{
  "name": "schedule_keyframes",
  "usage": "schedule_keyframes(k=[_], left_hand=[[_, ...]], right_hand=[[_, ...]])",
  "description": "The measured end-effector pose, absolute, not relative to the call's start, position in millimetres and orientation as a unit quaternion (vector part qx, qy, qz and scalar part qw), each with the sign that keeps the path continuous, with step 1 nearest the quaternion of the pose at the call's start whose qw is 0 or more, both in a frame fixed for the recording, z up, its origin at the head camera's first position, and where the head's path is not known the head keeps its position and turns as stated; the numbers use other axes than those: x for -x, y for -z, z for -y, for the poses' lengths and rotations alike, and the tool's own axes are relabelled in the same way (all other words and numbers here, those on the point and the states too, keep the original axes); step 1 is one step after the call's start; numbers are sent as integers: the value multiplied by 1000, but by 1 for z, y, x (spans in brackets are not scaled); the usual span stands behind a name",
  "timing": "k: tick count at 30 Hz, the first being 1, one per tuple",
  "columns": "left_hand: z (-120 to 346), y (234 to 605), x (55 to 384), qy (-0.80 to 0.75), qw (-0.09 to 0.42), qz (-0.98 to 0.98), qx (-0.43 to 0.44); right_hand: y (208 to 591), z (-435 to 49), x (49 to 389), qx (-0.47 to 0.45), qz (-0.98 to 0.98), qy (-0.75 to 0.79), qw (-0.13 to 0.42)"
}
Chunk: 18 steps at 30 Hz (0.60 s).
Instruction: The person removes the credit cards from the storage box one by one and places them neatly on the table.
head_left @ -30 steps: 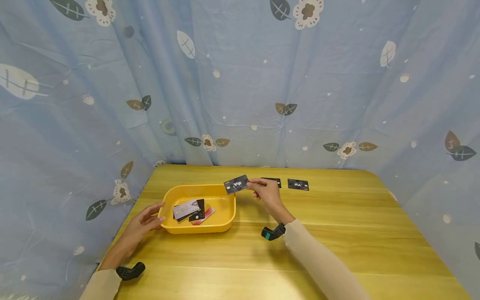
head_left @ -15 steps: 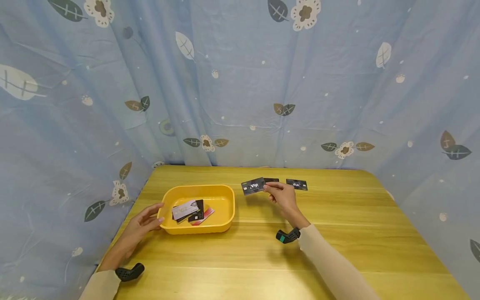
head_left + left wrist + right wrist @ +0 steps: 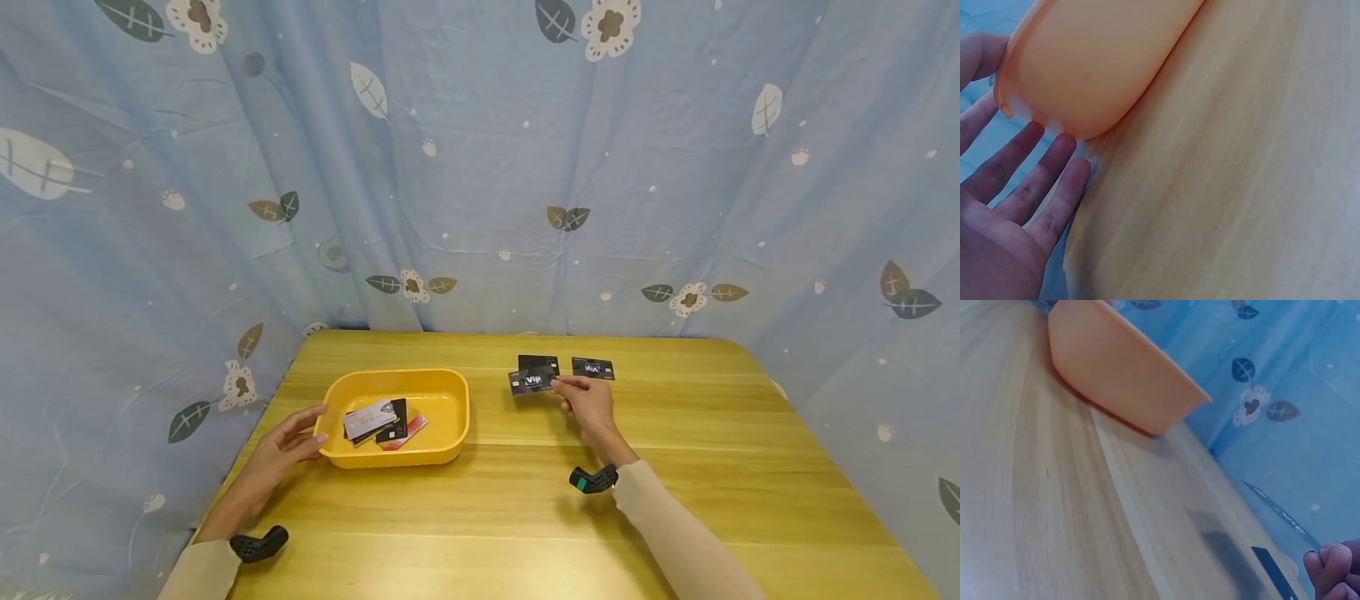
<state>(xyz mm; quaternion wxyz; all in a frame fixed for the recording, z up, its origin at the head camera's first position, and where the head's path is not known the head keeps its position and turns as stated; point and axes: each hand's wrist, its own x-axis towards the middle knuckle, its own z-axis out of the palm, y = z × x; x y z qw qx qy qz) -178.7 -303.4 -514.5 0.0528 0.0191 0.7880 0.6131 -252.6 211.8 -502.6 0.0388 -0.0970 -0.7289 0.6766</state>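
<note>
My right hand (image 3: 590, 410) pinches the right end of a dark grey VIP card (image 3: 528, 382) between thumb and fingertips. The right wrist view shows this card (image 3: 1280, 514) edge-on, raised above the table with its shadow below. Just behind it, partly covered in the head view, a black card (image 3: 538, 362) lies on the table. Another dark VIP card (image 3: 593, 368) lies to its right, its print upside down. My left hand (image 3: 276, 454) holds the left end of a yellow plastic basket (image 3: 450, 446), thumb and fingers at its rim. Inside, several cards (image 3: 372, 419) overlap in a loose pile.
The wooden table (image 3: 480, 525) ends at the back against a blue patterned curtain (image 3: 480, 167), which also hangs along both sides. Each wrist wears a black camera (image 3: 258, 544). The basket wall (image 3: 1122, 369) stands left of the held card in the right wrist view.
My right hand has carried the VIP card rightward from over the basket's right rim to in front of the black card on the table. The left hand stays at the basket.
</note>
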Motion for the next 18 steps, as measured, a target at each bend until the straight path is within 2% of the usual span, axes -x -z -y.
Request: schedule_keyframes(k=[18], left_hand=[[304, 515, 178, -616, 51, -786, -22]], right_hand=[[516, -225, 252, 176, 745, -641, 61]])
